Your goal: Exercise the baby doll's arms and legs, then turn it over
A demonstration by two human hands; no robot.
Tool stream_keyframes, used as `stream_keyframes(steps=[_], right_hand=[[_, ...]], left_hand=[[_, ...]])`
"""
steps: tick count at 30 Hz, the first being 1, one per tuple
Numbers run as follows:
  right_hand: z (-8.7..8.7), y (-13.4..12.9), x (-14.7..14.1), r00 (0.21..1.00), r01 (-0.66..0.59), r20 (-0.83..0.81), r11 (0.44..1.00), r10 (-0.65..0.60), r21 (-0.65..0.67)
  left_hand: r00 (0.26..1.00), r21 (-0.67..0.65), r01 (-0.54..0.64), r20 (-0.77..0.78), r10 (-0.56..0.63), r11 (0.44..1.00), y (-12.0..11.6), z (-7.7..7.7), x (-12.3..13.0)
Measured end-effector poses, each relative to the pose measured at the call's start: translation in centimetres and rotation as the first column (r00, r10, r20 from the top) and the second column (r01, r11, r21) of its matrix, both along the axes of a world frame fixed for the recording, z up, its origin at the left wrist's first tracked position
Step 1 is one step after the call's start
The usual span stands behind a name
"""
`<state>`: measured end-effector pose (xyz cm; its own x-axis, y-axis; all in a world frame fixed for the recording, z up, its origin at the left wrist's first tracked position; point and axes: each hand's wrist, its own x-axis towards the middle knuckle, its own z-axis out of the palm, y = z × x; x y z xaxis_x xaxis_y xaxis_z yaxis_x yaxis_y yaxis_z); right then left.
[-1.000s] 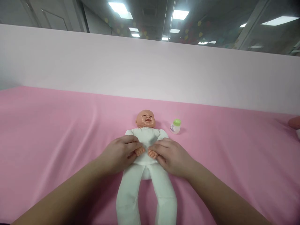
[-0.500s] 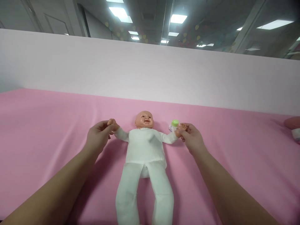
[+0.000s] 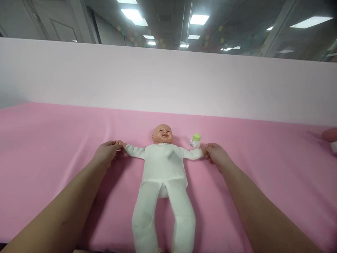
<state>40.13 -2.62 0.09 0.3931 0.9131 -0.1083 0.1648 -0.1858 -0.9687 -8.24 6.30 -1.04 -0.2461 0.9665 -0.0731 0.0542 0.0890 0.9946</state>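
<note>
A baby doll [image 3: 164, 165] with a bald plastic head and a white cloth body lies on its back, its head at the far end and its legs toward me. Both of its arms are stretched out to the sides. My left hand [image 3: 107, 153] is closed around the doll's hand on the left. On the other side, my right hand [image 3: 216, 156] pinches the doll's other hand between thumb and fingers. Just beyond that arm stands a small white bottle [image 3: 195, 141] with a light green cap, near the doll's head.
Pink cloth [image 3: 65, 147] covers the surface under the doll. Behind it rises a low white wall [image 3: 168, 80], with glass panes above reflecting ceiling lights. Part of a skin-coloured and white object [image 3: 330, 135] shows at the far right edge.
Both of my hands have moved outward and slightly lower, drawing the doll's arms straighter to the sides. The small bottle is now less covered by the doll's hand.
</note>
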Motion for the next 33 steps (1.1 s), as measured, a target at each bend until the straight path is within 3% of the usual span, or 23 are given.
stream_keyframes(steps=[5, 7, 9, 12, 15, 19, 22, 24, 25, 27, 30, 31, 33], right_hand=[[2.3, -1.6, -2.8, 0.998, 0.039, 0.034, 0.955, -0.052, 0.293], [3.0, -2.8, -4.8, 0.987, -0.054, 0.162, 0.916, -0.011, 0.396], [3.5, -4.1, -7.1, 0.927, -0.241, 0.370, 0.861, 0.067, 0.449], [3.7, -5.4, -9.8, 0.705, -0.568, 0.686, 0.724, 0.182, 0.392], [3.8, -5.8, -11.3, 0.512, -0.743, 0.823, 0.609, 0.247, 0.279], [3.9, -5.8, -12.0, 0.373, -0.816, 0.864, 0.563, 0.337, 0.133], [4.0, -5.9, -12.1, 0.338, -0.832, 0.861, 0.549, 0.379, 0.085], [3.8, -6.0, -12.0, 0.359, -0.826, 0.849, 0.555, 0.387, 0.097], [3.7, -5.9, -11.8, 0.396, -0.813, 0.831, 0.571, 0.391, 0.118], [3.3, -5.6, -11.0, 0.547, -0.733, 0.739, 0.652, 0.394, 0.194], [2.6, -4.3, -8.5, 0.864, -0.430, 0.423, 0.836, 0.272, 0.340], [2.3, -3.7, -7.4, 0.934, -0.299, 0.301, 0.884, 0.193, 0.360], [1.7, -2.3, -5.0, 0.993, -0.070, 0.108, 0.943, 0.036, 0.325]], left_hand=[[0.993, 0.251, 0.057, -0.111, -0.030, 0.966, -2.4, 2.2, 2.4], [0.966, 0.354, 0.111, -0.256, -0.018, 0.929, -4.1, 2.9, 4.1], [0.900, 0.450, 0.228, -0.436, -0.011, 0.863, -5.8, 3.1, 6.0], [0.749, 0.550, 0.500, -0.663, -0.014, 0.669, -7.4, 2.6, 8.2], [0.616, 0.530, 0.693, -0.788, -0.019, 0.488, -7.9, 2.2, 9.1], [0.433, 0.379, 0.833, -0.900, -0.047, 0.404, -8.2, 3.1, 9.1], [0.338, 0.290, 0.881, -0.938, -0.071, 0.374, -8.5, 3.8, 9.0], [0.356, 0.300, 0.872, -0.931, -0.082, 0.386, -8.5, 3.8, 8.8], [0.403, 0.332, 0.847, -0.910, -0.095, 0.416, -8.4, 3.7, 8.7], [0.563, 0.414, 0.727, -0.816, -0.131, 0.547, -8.0, 3.4, 8.3], [0.845, 0.435, 0.402, -0.515, -0.144, 0.805, -6.6, 3.0, 7.1], [0.911, 0.405, 0.292, -0.394, -0.123, 0.866, -6.0, 2.8, 6.4], [0.979, 0.338, 0.121, -0.196, -0.056, 0.933, -4.4, 2.1, 4.9]])
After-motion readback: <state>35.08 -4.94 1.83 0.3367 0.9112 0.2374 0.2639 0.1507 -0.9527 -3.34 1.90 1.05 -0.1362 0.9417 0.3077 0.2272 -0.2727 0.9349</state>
